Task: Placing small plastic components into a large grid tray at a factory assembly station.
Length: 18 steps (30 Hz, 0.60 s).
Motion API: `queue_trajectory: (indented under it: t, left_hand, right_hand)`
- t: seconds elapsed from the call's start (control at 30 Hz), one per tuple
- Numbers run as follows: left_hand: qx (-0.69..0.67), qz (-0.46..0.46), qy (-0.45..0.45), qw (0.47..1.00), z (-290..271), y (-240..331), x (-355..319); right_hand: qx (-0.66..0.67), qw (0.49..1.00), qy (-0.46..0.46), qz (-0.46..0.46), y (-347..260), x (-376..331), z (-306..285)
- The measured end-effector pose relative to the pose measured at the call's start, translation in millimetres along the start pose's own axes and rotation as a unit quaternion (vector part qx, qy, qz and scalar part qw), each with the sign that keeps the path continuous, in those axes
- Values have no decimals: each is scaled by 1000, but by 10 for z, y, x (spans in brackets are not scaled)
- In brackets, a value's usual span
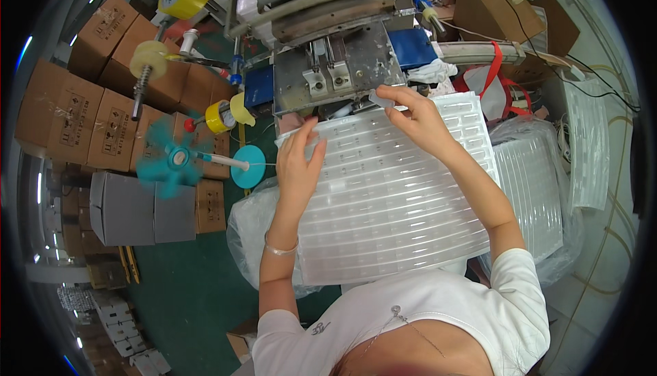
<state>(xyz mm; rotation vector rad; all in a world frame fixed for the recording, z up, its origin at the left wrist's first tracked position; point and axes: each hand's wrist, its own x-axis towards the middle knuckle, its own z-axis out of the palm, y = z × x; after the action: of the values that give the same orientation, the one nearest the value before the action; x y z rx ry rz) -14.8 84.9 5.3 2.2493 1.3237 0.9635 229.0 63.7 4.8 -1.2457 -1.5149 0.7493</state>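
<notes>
A wide translucent plastic tray with rows of narrow slots lies in front of me, below the metal machine. My right hand is over its far edge, thumb and fingers pinching a small clear plastic piece. Over the far left corner of the tray, my left hand has its fingers stretched forward and the thumb apart. Nothing shows between those fingers. The metal plate of the machine, with two small clamp blocks, lies just beyond both hands.
To the left, a small turquoise fan stands near yellow tape rolls. Stacked cardboard boxes and grey boxes fill the left side. More slotted trays in plastic wrap lie at right, near a red strap.
</notes>
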Motion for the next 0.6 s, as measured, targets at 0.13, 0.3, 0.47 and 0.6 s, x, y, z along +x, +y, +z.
queue_trajectory:
  t: [0.13,0.3,0.47,0.6]
  left_hand:
    - [29,93,141,985,320,242,794]
    - [234,170,126,949,623,311,1450]
    - [134,219,118,959,301,548,906]
    - [22,130,77,988,-18,391,396]
  right_hand:
    - [-34,995,84,-49,1,80,-44]
    - [-195,952,196,-128,55,400,-102]
    - [-293,903,235,-208,-45,701,0]
    - [-399,886,165,-168,173,987,74]
